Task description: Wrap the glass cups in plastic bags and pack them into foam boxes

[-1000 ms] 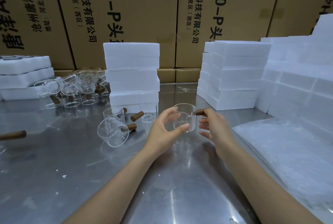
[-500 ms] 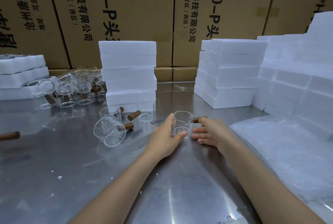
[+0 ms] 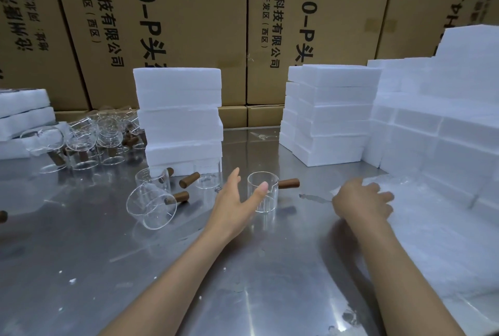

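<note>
A clear glass cup (image 3: 266,195) with a brown wooden side handle stands upright on the steel table (image 3: 81,268). My left hand (image 3: 235,200) is beside it with fingers straight, thumb tip against the glass, gripping nothing. My right hand (image 3: 361,200) rests with its fingers on the near edge of a stack of clear plastic bags (image 3: 432,227) at the right; whether it pinches one I cannot tell. Three more cups (image 3: 154,200) lie or stand just left of my left hand. Stacks of white foam boxes (image 3: 181,119) rise behind.
Several more glass cups (image 3: 89,144) cluster at the back left beside low foam boxes (image 3: 21,117). Taller foam box stacks (image 3: 329,111) fill the back right and right side. Printed cardboard cartons (image 3: 189,25) wall off the far edge.
The cup, held up in both hands a second ago, now stands on the table. My left hand has loosened from it and my right hand has moved right onto the bags.
</note>
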